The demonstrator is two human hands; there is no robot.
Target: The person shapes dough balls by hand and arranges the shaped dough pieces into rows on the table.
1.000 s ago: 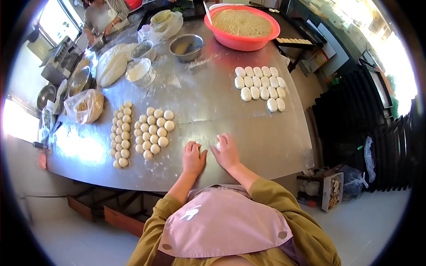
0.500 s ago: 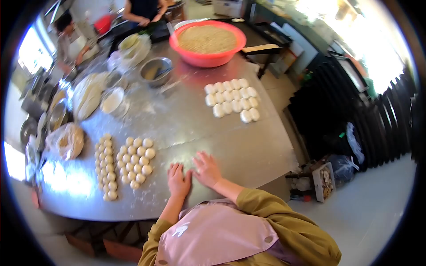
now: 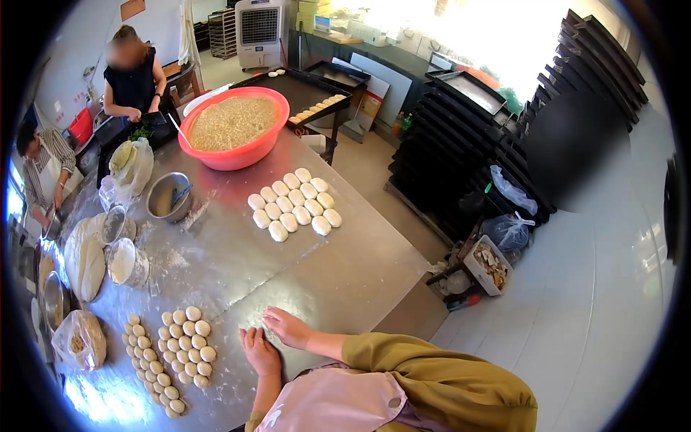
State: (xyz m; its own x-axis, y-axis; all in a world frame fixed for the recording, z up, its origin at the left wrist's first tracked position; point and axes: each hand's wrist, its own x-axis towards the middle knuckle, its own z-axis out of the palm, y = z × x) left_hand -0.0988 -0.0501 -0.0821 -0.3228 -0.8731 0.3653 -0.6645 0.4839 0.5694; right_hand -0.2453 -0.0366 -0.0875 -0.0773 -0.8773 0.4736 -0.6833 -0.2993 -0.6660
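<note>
My left hand (image 3: 260, 353) rests palm down on the steel table, its fingers stretched forward. Close beside it my right hand (image 3: 288, 329) is bent inward with its fingers drawn together; whatever is beneath it is hidden. Left of my hands, small round dough balls (image 3: 188, 346) sit in a tight group. Another narrow group of smaller, tan balls (image 3: 150, 366) lies farther left. Ahead, several larger white dough pieces (image 3: 296, 203) are lined up in rows.
On the steel table (image 3: 345, 270) stand a red basin (image 3: 224, 164) of crumbly filling, a metal bowl (image 3: 170, 196), a flour tub (image 3: 129, 263) and a large dough mass (image 3: 85, 259). Two people work at the far left. Stacked black trays (image 3: 446, 155) stand at the right.
The view has swung to the right, so the table things appear farther left. My right hand has gone from spread fingers to drawn-in ones. My hands stay close together.
</note>
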